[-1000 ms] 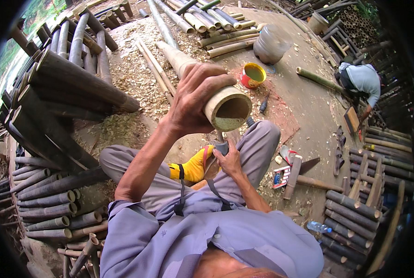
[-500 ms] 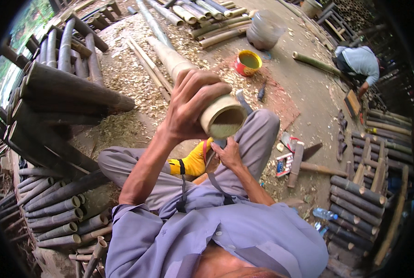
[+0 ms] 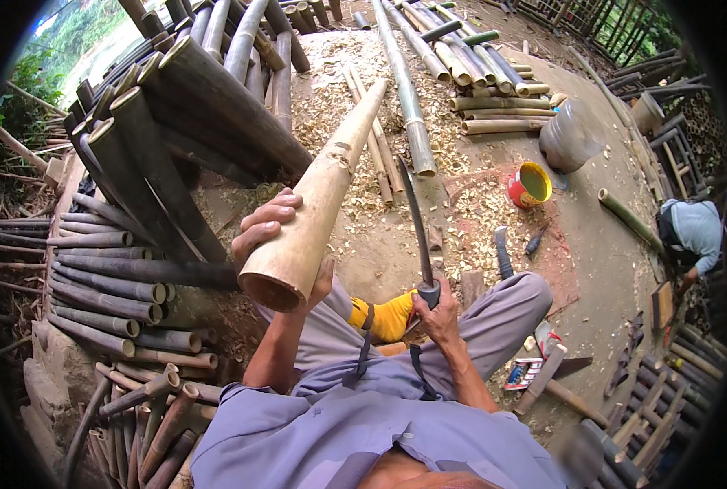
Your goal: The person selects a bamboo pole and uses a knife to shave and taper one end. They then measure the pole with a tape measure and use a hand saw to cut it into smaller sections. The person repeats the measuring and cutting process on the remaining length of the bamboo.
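My left hand (image 3: 267, 218) is wrapped around the near part of a pale, scraped bamboo tube (image 3: 324, 192). The tube slants up and away to the right, its open end turned toward me at the lower left. In my right hand (image 3: 440, 316) is the dark handle of a machete (image 3: 416, 222), its long narrow blade pointing away from me. The blade stands apart from the tube, to its right. Under my hands, between my crossed legs, shows a foot in a yellow sock (image 3: 391, 317). A second, broad knife (image 3: 503, 254) lies beyond my right knee.
Dark bamboo poles (image 3: 107, 281) are stacked on the left, and more poles (image 3: 506, 114) lie at the back. A red and yellow bucket (image 3: 516, 192) stands ahead right, near a large plastic jug (image 3: 571, 134). Shavings cover the ground. Another person (image 3: 696, 232) bends over at the far right.
My left hand has moved left and down with the bamboo tube, which now tilts the other way. The machete, earlier mostly hidden behind the tube, shows fully. The view has shifted left.
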Motion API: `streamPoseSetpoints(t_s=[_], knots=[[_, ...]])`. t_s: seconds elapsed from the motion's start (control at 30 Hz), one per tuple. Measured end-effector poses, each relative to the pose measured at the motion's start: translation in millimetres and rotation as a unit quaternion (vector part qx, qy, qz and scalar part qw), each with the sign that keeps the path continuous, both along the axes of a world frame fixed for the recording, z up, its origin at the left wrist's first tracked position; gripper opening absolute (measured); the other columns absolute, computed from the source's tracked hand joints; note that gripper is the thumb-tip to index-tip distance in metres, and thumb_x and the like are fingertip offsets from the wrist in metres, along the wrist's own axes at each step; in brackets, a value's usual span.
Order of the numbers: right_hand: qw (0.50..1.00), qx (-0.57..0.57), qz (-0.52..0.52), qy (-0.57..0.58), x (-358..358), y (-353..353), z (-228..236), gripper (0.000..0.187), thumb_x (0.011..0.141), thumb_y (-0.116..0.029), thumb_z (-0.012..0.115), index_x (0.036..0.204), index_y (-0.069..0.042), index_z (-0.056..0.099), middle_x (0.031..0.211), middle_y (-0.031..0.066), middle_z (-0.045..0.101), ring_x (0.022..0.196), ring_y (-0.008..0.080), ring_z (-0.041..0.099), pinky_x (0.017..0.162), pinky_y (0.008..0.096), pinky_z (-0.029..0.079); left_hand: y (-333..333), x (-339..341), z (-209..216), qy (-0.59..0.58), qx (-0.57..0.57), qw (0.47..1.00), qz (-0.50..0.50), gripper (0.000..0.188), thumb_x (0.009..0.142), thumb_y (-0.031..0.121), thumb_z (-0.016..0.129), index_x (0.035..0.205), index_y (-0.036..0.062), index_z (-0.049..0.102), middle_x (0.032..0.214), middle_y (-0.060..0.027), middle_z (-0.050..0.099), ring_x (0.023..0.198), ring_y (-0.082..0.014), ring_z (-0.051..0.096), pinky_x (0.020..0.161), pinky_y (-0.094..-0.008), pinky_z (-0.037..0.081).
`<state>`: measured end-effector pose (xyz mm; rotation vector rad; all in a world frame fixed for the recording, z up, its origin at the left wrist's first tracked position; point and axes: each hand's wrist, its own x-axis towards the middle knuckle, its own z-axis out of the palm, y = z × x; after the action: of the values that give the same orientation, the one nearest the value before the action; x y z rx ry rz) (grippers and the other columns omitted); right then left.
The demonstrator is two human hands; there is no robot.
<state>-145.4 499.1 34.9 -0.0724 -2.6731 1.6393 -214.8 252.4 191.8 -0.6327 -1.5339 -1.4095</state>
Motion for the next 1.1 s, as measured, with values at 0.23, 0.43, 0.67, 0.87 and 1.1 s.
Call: streamPoseSetpoints(t_s=[0.23,0.43,0.67,0.87,1.1], knots=[[0.993,-0.09,-0.008,-0.073,-8.7,-7.3,21.2,0.041,0.082,-0.026,0.07,0.107,-0.001,0.05,0.069,0.0078,0.062,0.055,0.0121,0.061,0.048,0.0291,0.048,22.3,10.5,-32.1,0.016,-0.001,0.998,-0.055,0.05,0.073,0.021,0.078,0.107,0.0098,0.045,0.101,-0.0108,0.055,0.102,-0.0285,0.059,0.1,-0.0509,0.04],[0.943,-0.311,-0.105,-0.049,-8.6,14.7,54.9,0.03,0.086,-0.016,0.064,0.105,0.0,0.047,0.068,0.004,0.057,0.052,0.012,0.057,0.046,0.0261,0.05,44.9,31.9,-46.0,-0.036,-0.218,0.953,-0.206,0.034,0.071,0.018,0.072,0.101,0.0055,0.062,0.102,-0.01,0.063,0.103,-0.0289,0.062,0.1,-0.0479,0.038],[0.917,-0.273,-0.26,0.127,20.3,117.8,120.9,0.033,0.086,-0.015,0.061,0.108,0.0,0.042,0.071,0.0084,0.054,0.054,0.0168,0.058,0.047,0.0312,0.052,106.9,29.3,-37.5,-0.042,-0.358,0.886,-0.293,0.043,0.065,0.029,0.071,0.102,0.0092,0.063,0.102,-0.005,0.062,0.101,-0.0245,0.06,0.096,-0.0456,0.038],[0.887,0.13,-0.443,-0.006,60.9,222.3,71.8,0.032,0.082,-0.024,0.064,0.1,-0.001,0.05,0.076,0.0157,0.06,0.048,0.0172,0.057,0.044,0.0336,0.046,155.8,23.7,-42.4,-0.048,-0.388,0.865,-0.316,0.056,0.051,0.023,0.072,0.105,0.0107,0.059,0.101,-0.0033,0.06,0.101,-0.0212,0.057,0.096,-0.0444,0.038],[0.881,0.164,-0.443,-0.032,98.7,268.5,-88.8,0.048,0.077,-0.025,0.068,0.116,-0.003,0.048,0.092,0.0245,0.061,0.084,0.0383,0.061,0.073,0.0469,0.046,205.8,21.2,-38.2,-0.039,-0.348,0.892,-0.285,0.048,0.055,0.021,0.074,0.101,0.0129,0.062,0.098,-0.0027,0.06,0.096,-0.0215,0.058,0.094,-0.0443,0.037]])
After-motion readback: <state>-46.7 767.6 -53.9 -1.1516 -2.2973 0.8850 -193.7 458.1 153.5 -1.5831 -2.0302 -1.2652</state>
